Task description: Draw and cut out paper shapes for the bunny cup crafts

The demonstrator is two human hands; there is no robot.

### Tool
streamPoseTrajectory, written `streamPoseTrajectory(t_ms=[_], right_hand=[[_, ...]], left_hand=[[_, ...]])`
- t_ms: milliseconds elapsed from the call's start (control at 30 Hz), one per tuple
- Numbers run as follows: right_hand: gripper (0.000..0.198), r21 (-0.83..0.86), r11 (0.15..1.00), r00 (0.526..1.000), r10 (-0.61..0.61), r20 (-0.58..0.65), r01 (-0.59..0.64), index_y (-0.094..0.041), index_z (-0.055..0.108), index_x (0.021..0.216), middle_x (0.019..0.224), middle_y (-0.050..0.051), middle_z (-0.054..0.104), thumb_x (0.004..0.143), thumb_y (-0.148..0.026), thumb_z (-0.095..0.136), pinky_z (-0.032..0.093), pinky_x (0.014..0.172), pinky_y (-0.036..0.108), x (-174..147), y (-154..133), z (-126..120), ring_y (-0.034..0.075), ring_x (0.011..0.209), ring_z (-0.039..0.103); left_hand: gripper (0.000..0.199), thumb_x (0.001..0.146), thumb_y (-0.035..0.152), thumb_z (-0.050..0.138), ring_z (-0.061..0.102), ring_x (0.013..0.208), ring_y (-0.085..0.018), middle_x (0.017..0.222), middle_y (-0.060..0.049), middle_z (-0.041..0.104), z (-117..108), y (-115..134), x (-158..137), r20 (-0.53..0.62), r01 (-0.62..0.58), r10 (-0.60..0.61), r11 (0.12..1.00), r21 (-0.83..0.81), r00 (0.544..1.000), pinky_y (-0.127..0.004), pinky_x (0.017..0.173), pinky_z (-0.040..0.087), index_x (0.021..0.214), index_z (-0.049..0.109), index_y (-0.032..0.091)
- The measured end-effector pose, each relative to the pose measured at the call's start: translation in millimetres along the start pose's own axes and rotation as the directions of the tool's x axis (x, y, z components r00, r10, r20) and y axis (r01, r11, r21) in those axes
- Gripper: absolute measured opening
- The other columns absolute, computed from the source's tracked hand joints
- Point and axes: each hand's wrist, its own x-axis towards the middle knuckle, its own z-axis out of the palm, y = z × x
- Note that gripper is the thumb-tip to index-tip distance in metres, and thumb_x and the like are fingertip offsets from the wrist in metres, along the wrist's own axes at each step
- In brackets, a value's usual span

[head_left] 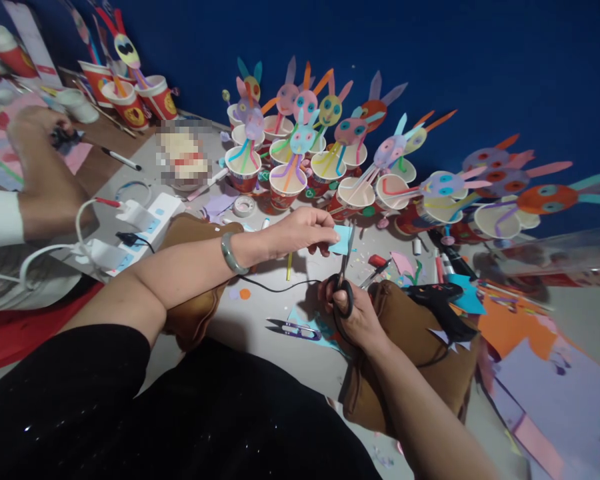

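Observation:
My left hand (305, 232) pinches a small piece of light blue paper (341, 240) by its left edge. My right hand (355, 310) is wrapped round the black handles of a pair of scissors (347, 270). The scissor blades point up and lie at the paper's right edge; whether they are cutting into it I cannot tell. Below my hands, a pair of thread snips (294, 329) rests on the table partly over more light blue paper (325, 339). A small orange paper piece (245, 293) lies under my left forearm.
Paper cups (289, 187) with coloured paper rabbit heads stand along the blue wall. Brown cushions (380, 393) lie under both arms, with a black glue gun (443, 303) on the right one. A power strip (155, 223) and another person's hand (40, 127) are at left.

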Motion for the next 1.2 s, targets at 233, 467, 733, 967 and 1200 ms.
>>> streamPoseTrajectory(t_ms=[233,467,733,967,1200], right_hand=[[0.056,-0.048,0.999,1.0,0.014,0.001,-0.014,-0.02,0.053,0.073,0.063,-0.001,0.048,0.086,-0.075,0.055,0.035,0.05,0.027,-2,2,-1,0.013,0.056,0.044],[0.056,-0.099,0.995,0.999,0.007,-0.037,-0.011,-0.02,0.049,0.068,0.065,0.0,0.051,0.088,-0.072,0.054,0.034,0.049,0.026,-2,0,1,0.011,0.055,0.043],[0.052,-0.035,0.998,0.994,-0.053,-0.097,0.05,-0.021,0.05,0.069,0.064,-0.001,0.048,0.088,-0.069,0.058,0.032,0.052,0.028,0,2,-1,0.013,0.057,0.042],[0.052,-0.056,0.991,0.987,-0.126,-0.095,0.121,-0.022,0.051,0.068,0.061,0.0,0.048,0.088,-0.07,0.058,0.034,0.061,0.032,0,-11,-1,0.016,0.063,0.044],[0.051,-0.018,0.992,0.99,-0.122,-0.075,0.121,-0.022,0.051,0.07,0.065,0.0,0.049,0.088,-0.069,0.058,0.033,0.061,0.032,0,-9,-2,0.015,0.063,0.043]], left_hand=[[0.019,0.084,0.006,0.061,0.056,0.048,-0.003,0.056,0.005,0.06,0,-2,0,0.002,0.0,0.0,1.0,-0.008,1.0,-0.015,0.046,0.038,0.068,0.053,0.014],[0.02,0.083,0.005,0.061,0.056,0.047,-0.003,0.055,0.006,0.059,0,-1,1,-0.018,0.003,-0.003,1.0,-0.012,1.0,-0.015,0.046,0.037,0.068,0.053,0.013],[0.016,0.084,0.006,0.059,0.059,0.05,-0.004,0.054,0.005,0.061,0,-1,0,-0.018,-0.004,0.004,1.0,0.0,1.0,-0.015,0.048,0.038,0.073,0.052,0.015],[0.013,0.081,0.002,0.059,0.055,0.05,-0.004,0.055,0.005,0.06,0,1,0,-0.026,-0.012,0.012,1.0,0.01,1.0,-0.017,0.051,0.04,0.075,0.056,0.013],[0.009,0.083,0.005,0.059,0.056,0.052,-0.004,0.059,0.004,0.062,-1,0,0,-0.03,-0.017,0.017,1.0,0.002,0.999,-0.017,0.053,0.042,0.078,0.059,0.012]])
